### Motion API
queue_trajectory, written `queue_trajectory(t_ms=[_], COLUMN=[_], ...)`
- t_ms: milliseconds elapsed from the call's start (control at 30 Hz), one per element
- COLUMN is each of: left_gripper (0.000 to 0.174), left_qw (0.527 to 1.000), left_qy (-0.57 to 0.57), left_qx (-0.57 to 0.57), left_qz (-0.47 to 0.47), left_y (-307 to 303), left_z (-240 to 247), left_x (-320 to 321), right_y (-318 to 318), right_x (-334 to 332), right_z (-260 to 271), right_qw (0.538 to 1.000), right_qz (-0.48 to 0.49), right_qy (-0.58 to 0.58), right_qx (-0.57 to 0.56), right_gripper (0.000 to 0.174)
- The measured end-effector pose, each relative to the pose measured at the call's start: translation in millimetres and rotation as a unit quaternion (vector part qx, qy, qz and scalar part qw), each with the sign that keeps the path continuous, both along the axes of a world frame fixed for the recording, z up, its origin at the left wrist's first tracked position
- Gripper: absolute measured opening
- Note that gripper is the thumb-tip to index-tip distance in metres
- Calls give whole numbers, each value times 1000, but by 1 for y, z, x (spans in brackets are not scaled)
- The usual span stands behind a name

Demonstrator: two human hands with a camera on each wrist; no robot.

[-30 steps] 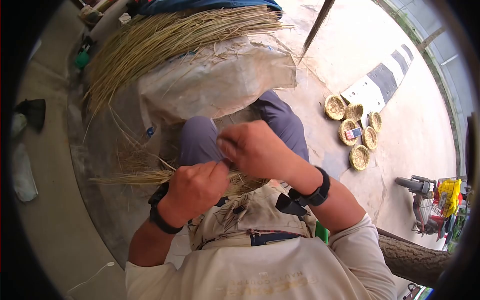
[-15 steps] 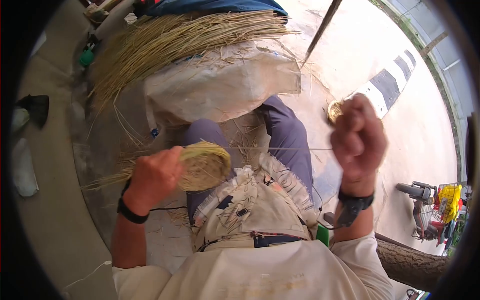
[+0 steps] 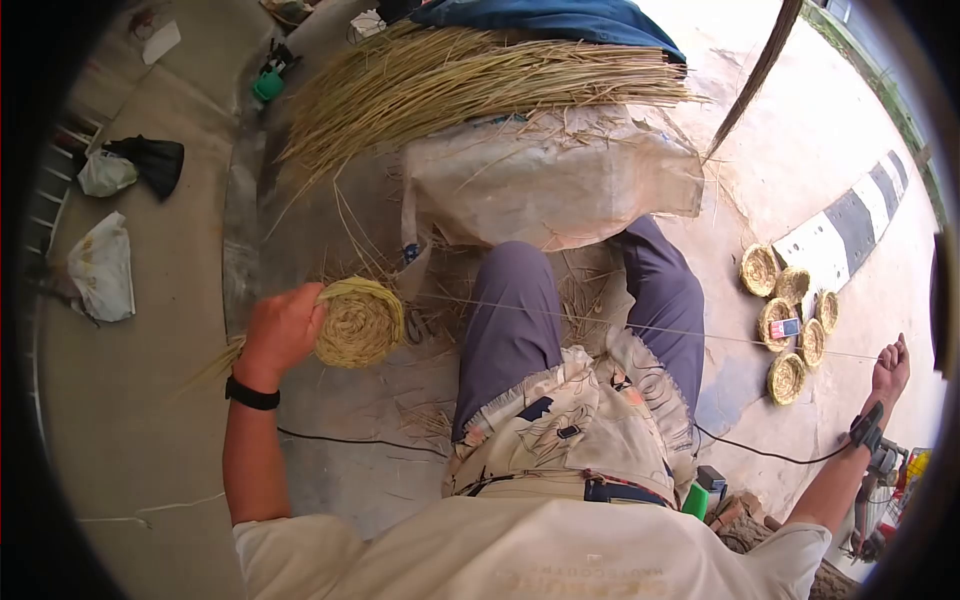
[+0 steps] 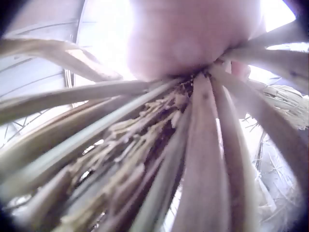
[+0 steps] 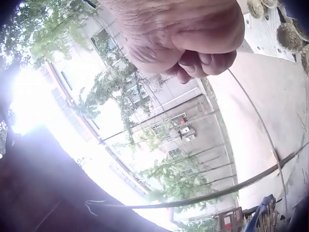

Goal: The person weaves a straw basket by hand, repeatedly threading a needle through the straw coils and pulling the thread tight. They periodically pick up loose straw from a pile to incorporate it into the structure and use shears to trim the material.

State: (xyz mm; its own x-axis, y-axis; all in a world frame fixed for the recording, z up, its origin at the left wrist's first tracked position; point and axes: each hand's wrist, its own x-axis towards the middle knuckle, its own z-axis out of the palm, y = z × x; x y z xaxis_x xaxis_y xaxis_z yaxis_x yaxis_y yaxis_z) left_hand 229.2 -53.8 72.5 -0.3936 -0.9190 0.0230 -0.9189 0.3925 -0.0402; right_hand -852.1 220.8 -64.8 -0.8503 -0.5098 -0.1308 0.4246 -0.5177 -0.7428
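Note:
A round coiled straw piece with a greenish rim is held at its left edge by my left hand. Loose stalks stick out below that hand, and in the left wrist view the stalks fan out from under the fingers. A thin cord runs taut from the straw piece across the knees to my right hand, far out at the right. In the right wrist view the curled fingers of my right hand grip the cord.
A large straw bundle lies beyond a pale sack. Several small straw bowls stand on the ground at the right, one with a small box on it. Plastic bags lie at the left. A dark cable crosses the lap.
My right hand has swung far out to the right, drawing the cord long. The straw piece, hidden at first, now faces up in my left hand. The head view has shifted.

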Motion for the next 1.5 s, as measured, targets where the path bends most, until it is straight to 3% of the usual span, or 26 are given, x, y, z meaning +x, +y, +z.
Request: queue_trajectory(t_ms=[100,167,233,267,300,333,367,400,433,467,533,633,733,833,867,933,1033,1133,1233,1333,1500], left_gripper=[15,15,16,17,19,21,24,28,32,37,44,48,47,45,45,46,46,46,47,44,31], left_qw=[999,998,999,996,989,977,961,950,939,929,921,916,905,894,892,887,891,899,904,914,911], left_qy=[-24,-34,28,63,104,148,192,214,235,252,266,273,292,306,307,319,301,269,248,244,252], left_qx=[1,0,39,61,84,108,136,153,170,186,194,195,207,213,215,206,198,208,220,201,233], left_qz=[36,46,5,-24,-63,-105,-147,-167,-184,-198,-208,-221,-230,-247,-253,-263,-275,-276,-271,-255,-231], left_y=[1,8,15,18,22,27,32,38,44,48,51,49,49,44,43,42,42,43,44,45,51], left_z=[-7,-12,-10,-8,-9,-12,-15,-17,-18,-22,-30,-42,-56,-63,-65,-68,-70,-68,-60,-60,-65], left_x=[17,16,-31,-63,-92,-120,-146,-170,-190,-203,-212,-207,-207,-216,-219,-224,-224,-220,-217,-205,-197], right_y=[10,-40,-103,-118,-139,-150,-162,-171,-186,-192,-202,-185,-171,-170,-175,-182,-204,-231,-217,-188,-166], right_x=[-49,57,192,254,326,399,460,512,551,581,608,573,530,526,525,565,580,552,554,571,580], right_z=[-27,16,62,72,80,84,74,91,77,70,30,-4,-15,4,-1,37,29,-3,14,32,35], right_qw=[997,983,956,925,865,829,805,731,679,677,695,591,478,613,650,772,792,795,724,600,615], right_qz=[-44,-58,-41,59,116,186,278,449,443,477,625,724,735,712,729,624,576,582,639,570,523], right_qy=[-1,80,183,296,419,466,513,512,584,558,355,319,460,304,173,-109,-203,-157,178,545,576], right_qx=[66,157,227,233,252,249,111,41,-39,-54,-5,155,145,158,127,58,12,65,189,135,130], right_gripper=[39,37,33,34,33,33,33,29,33,37,41,39,36,42,39,37,36,30,32,39,35])
